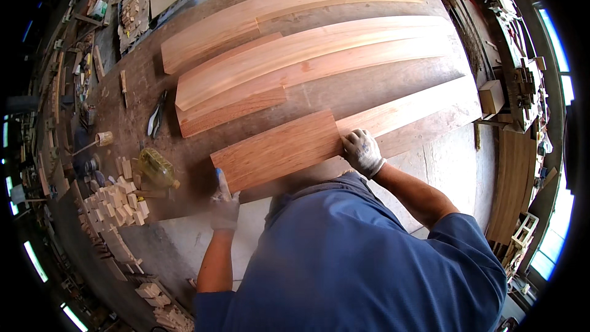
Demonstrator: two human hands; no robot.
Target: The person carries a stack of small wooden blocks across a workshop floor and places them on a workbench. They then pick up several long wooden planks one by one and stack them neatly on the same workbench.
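Observation:
A short reddish-brown wooden board (276,150) lies at the near edge of the workbench, right in front of me. My left hand (225,206), in a pale work glove with a blue mark at a fingertip, grips its left end near the lower corner. At the other end, my gloved right hand (362,152) has its fingers closed on the board's corner. A longer, paler board (412,107) stretches right from that end; whether the two overlap or only meet is unclear.
Farther back on the workbench (227,132) lie more long pale boards (295,0) and shorter reddish pieces (236,110). To the left are pliers (157,114), a mallet-like tool (101,139), a bottle of yellowish liquid (158,167) and stacked wood blocks (114,203).

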